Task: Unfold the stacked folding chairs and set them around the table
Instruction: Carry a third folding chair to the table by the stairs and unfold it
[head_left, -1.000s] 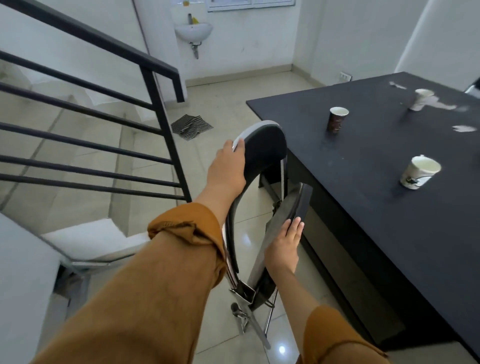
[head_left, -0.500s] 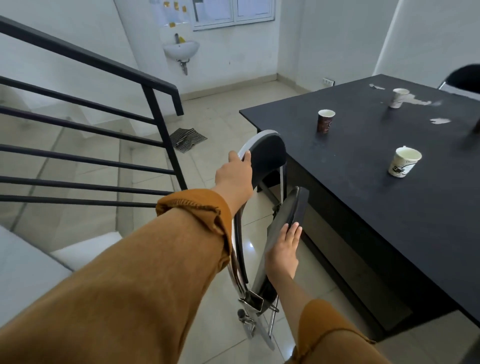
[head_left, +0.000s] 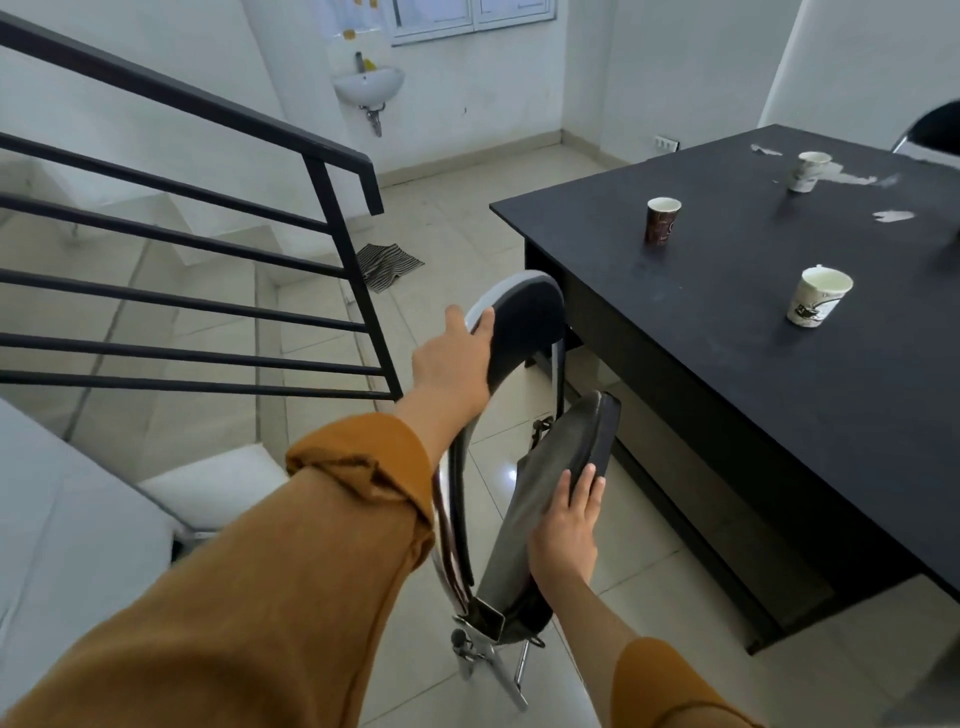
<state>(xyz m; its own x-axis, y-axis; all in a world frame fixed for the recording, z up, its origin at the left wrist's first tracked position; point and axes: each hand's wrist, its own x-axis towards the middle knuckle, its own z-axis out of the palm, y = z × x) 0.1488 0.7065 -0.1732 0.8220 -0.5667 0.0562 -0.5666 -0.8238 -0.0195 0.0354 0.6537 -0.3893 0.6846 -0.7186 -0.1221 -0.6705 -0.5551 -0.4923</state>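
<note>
A black folding chair (head_left: 524, 332) with a chrome frame stands partly unfolded on the tiled floor, just left of the black table (head_left: 779, 332). My left hand (head_left: 454, 358) grips the top edge of its backrest. My right hand (head_left: 563, 535) lies flat, fingers together, on the grey underside of the tilted seat (head_left: 550, 478), which angles up toward the table's edge. The chair's lower legs show at the bottom between my arms. Part of another black chair (head_left: 935, 130) peeks in behind the table's far right.
A black stair railing (head_left: 332, 218) runs along the left, with steps dropping below it. Three paper cups (head_left: 662, 221) stand on the table. A striped cloth (head_left: 387, 265) lies on the floor, and a wall sink (head_left: 368, 85) is at the back.
The seat has swung a little further away from the backrest under my right hand. My view has tilted up and left, so the table sits lower and further right.
</note>
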